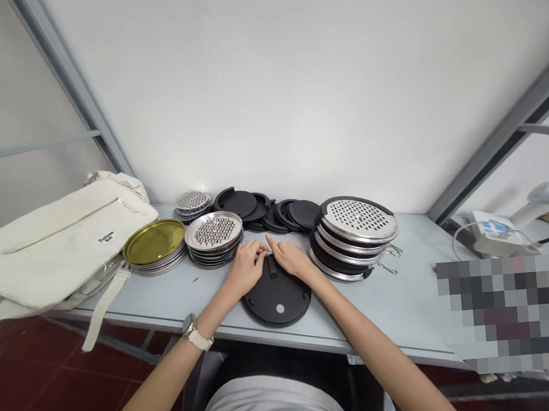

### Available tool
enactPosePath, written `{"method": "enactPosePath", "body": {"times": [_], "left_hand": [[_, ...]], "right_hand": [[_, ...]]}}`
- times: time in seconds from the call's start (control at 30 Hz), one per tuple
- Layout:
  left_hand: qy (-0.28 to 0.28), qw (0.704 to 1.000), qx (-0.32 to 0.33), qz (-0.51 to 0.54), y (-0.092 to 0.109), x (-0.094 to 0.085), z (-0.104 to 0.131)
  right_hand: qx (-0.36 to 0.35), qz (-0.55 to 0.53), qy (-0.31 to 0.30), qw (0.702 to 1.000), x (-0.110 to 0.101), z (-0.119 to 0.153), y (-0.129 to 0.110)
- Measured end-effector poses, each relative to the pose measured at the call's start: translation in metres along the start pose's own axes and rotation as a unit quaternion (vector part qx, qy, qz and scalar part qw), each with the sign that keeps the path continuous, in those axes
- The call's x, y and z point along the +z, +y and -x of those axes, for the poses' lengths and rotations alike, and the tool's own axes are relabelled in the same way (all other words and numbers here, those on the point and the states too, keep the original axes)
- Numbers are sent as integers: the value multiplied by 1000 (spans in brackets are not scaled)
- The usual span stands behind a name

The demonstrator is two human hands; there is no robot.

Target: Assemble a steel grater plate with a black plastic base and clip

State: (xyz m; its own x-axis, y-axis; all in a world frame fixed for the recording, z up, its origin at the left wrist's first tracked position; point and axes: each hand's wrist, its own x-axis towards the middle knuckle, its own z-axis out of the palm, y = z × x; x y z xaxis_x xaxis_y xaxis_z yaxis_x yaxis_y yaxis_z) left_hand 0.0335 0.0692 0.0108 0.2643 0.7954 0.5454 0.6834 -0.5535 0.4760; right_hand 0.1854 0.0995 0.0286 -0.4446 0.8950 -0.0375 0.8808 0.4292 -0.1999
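A black round disc (277, 303) lies at the table's front edge, with a strap-like black tab and a pale round spot on its upper face. At its far edge, my left hand (248, 262) pinches a small metal piece (269, 253). Opposite, my right hand (290, 259) closes on the same spot with its thumb stretched forward; its other fingers are partly hidden. Just left stands a stack of silver perforated grater discs (214, 230). To the right rises a stack of black discs with silver grater plates (361, 221), metal wire loops (388, 267) jutting from its side.
A gold-topped stack of round lids (154, 243) stands left, beside a cream bag (54, 242) hanging over the table edge. Smaller grater discs (192, 201) and loose black discs (239, 203) line the wall. A white device with cables (500, 232) and a blurred patch are at right.
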Motion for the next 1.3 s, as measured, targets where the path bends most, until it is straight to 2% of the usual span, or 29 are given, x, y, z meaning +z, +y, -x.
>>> {"method": "enactPosePath", "body": {"times": [0.17,0.5,1.3], "left_hand": [[3,1000,9,-3,2,-1,0],[3,1000,20,6,1,-3,0],[0,999,14,34,-1,-3,-1]], "right_hand": [[-2,-7,8,1000,3,-2,2],[39,-44,22,998,8,-6,2],[39,-37,17,998,8,-8,3]]}}
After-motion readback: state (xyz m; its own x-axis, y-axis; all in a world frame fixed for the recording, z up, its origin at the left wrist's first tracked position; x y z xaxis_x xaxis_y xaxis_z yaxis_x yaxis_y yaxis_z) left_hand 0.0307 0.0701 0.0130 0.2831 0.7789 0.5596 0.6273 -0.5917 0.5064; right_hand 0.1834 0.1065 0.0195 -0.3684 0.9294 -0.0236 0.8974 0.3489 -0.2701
